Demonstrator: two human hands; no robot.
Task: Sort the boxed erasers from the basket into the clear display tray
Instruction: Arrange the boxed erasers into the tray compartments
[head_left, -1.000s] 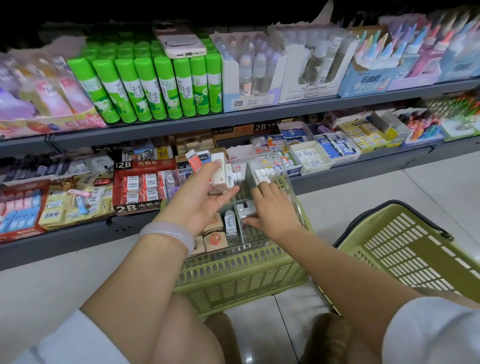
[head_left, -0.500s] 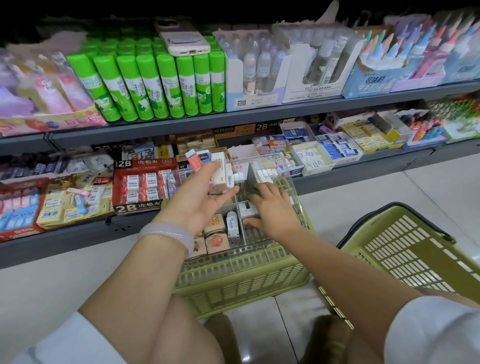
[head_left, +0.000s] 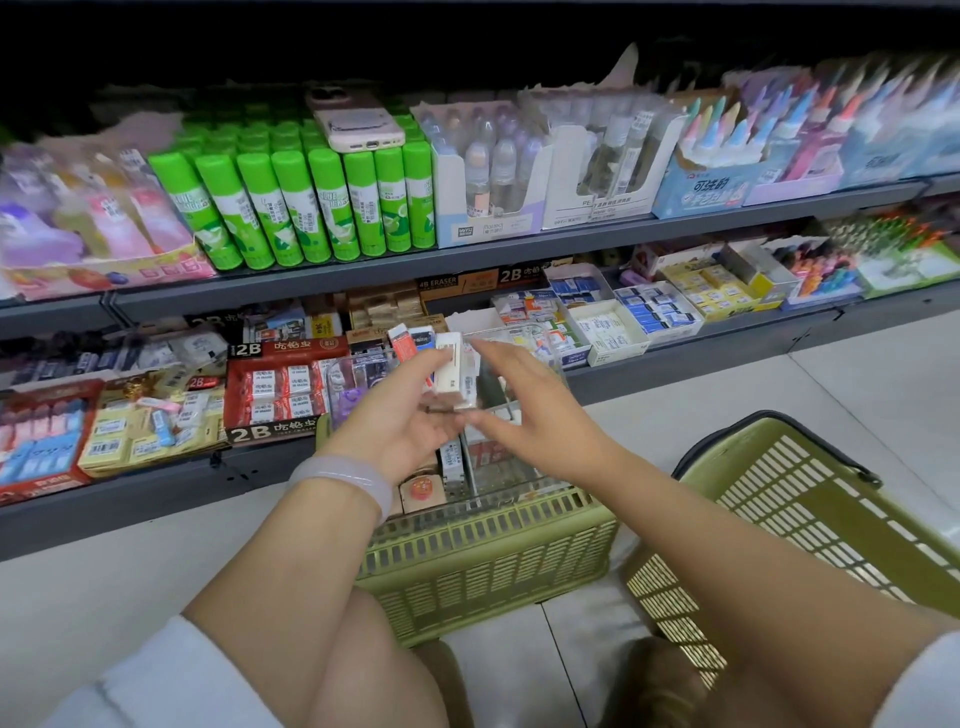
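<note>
My left hand (head_left: 402, 421) holds a bunch of boxed erasers (head_left: 451, 371) upright above the clear display tray (head_left: 511, 467). The tray sits on top of a green basket (head_left: 488, 556) in front of me and has several erasers in its compartments. My right hand (head_left: 524, 400) hovers just right of the bunch with straight fingers reaching toward it, blurred by motion. Whether its fingertips touch the boxes I cannot tell.
A second green basket (head_left: 810, 519) stands on the floor at the right. Two grey shelves (head_left: 467, 254) hold green glue sticks (head_left: 311, 208), eraser boxes and pens. A pink phone (head_left: 356, 124) lies on the glue sticks.
My right hand has lifted out of the tray and risen toward the erasers in my left hand. My left hand has stayed about where it was.
</note>
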